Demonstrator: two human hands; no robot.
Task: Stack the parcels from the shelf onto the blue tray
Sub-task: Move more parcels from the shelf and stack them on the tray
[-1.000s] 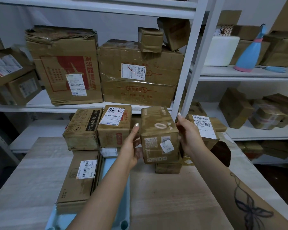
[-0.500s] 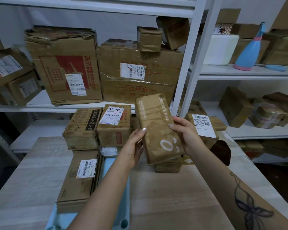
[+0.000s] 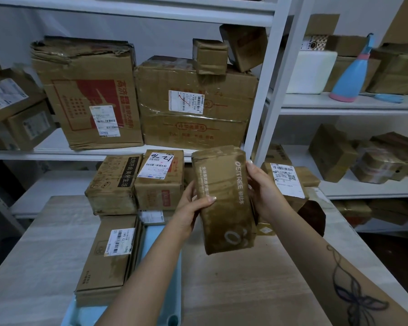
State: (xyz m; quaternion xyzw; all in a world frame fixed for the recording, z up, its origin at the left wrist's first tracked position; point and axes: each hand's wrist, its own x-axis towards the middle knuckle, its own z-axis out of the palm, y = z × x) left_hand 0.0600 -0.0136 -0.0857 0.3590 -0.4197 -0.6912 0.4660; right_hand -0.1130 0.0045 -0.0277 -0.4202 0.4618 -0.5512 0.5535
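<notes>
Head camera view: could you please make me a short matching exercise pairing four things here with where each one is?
Things:
1. OSITREE parcel
2. spray bottle
3. flat parcel
4. parcel marked 12

Places:
A. lying on the blue tray
B. upright on the right-hand shelf
C. held between the left hand and right hand
D. on top of the stack, behind the flat parcel

Pairs: 1-C, 2-B, 3-A, 4-D

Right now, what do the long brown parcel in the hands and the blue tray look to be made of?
Long brown parcel: seemingly corrugated cardboard wrapped in glossy tape, going by the sheen and wrinkles over its white print. Blue tray: probably moulded plastic, smooth, evenly coloured, with a rounded rim.
</notes>
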